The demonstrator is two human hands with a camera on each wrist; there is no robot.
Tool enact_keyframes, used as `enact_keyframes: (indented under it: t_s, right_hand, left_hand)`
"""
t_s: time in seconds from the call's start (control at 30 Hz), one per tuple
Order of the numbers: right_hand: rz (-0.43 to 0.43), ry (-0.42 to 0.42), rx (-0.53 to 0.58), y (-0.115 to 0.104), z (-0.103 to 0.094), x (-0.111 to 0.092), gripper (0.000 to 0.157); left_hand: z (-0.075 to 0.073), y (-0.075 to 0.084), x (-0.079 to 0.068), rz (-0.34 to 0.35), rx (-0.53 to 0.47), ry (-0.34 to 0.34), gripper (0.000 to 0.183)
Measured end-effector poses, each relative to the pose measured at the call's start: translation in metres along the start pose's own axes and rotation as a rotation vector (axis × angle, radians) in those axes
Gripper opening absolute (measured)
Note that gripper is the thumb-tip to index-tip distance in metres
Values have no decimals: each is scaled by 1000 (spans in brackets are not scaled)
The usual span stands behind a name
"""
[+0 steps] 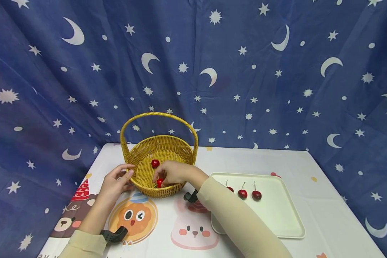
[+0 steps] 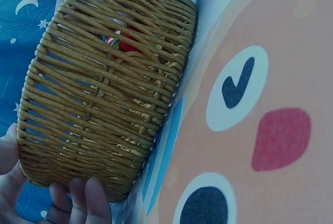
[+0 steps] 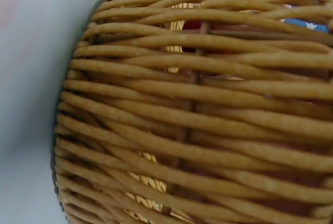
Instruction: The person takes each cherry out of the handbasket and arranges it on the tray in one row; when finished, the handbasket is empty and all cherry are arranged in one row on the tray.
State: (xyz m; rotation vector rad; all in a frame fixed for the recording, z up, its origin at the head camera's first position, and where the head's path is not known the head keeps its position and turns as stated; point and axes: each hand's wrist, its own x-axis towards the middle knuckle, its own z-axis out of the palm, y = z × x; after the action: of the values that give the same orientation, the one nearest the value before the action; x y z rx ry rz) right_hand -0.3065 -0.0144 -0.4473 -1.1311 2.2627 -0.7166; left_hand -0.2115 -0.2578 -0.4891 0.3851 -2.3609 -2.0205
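Observation:
A yellow wicker basket (image 1: pixel 142 187) with a tall arched handle stands on the table. My left hand (image 1: pixel 114 182) grips its left side, some fingers against the outer weave in the left wrist view and others at the rim. Inside the basket, my right hand (image 1: pixel 174 172) reaches down over the front right rim and pinches a small bright red fruit (image 1: pixel 159 183). That fruit shows through the weave in the left wrist view, with a striped green and white bit beside it. Behind it lies a dark red cherry (image 1: pixel 155 163). The basket wall (image 3: pixel 208 104) mostly hides my right hand in the right wrist view.
A cream tray (image 1: pixel 277 215) to the right carries three stemmed cherries (image 1: pixel 256 195), one partly behind my right sleeve. The white tablecloth (image 1: pixel 313 200) has cartoon faces printed on it. A blue curtain (image 1: pixel 232 86) with moons and stars hangs behind the table.

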Motion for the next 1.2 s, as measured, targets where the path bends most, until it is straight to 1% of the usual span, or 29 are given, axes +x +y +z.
enact_keyframes:
  t_s: [0.1, 0.23, 0.37, 0.47, 0.6, 0.77, 0.9, 0.97, 1.03, 1.2]
  right_hand:
    - [14, 21, -18, -2, -4, -3, 27]
    - [33, 92, -8, -6, -12, -10, 22]
    - [8, 169, 37, -9, -21, -22, 22]
    - [-9, 218, 67, -8, -25, -35, 23]
    - [-19, 285, 113, -4, -29, -59, 25]
    - [-44, 402, 185, 6, -29, -97, 25]
    - [-52, 501, 175, 20, -26, -132, 23]
    - [-22, 544, 159, 28, -22, -151, 23]
    - [41, 584, 158, 37, -18, -170, 23]
    - [251, 674, 208, 60, -9, -219, 29]
  left_hand:
    - [-1, -1, 1, -7, 0, 2, 42]
    - [-1, -1, 0, -7, -13, 0, 42]
    - [0, 0, -1, 4, -4, 6, 42]
    - [0, 0, -1, 8, 6, 8, 44]
    - [0, 0, -1, 9, 11, 3, 45]
    - [1, -1, -1, 6, 10, 7, 44]
    - [1, -1, -1, 8, 5, 7, 44]
    - [1, 0, -2, 10, 7, 7, 44]
    - [1, 0, -2, 15, 9, 5, 44]
    - [1, 0, -2, 21, 14, -2, 44]
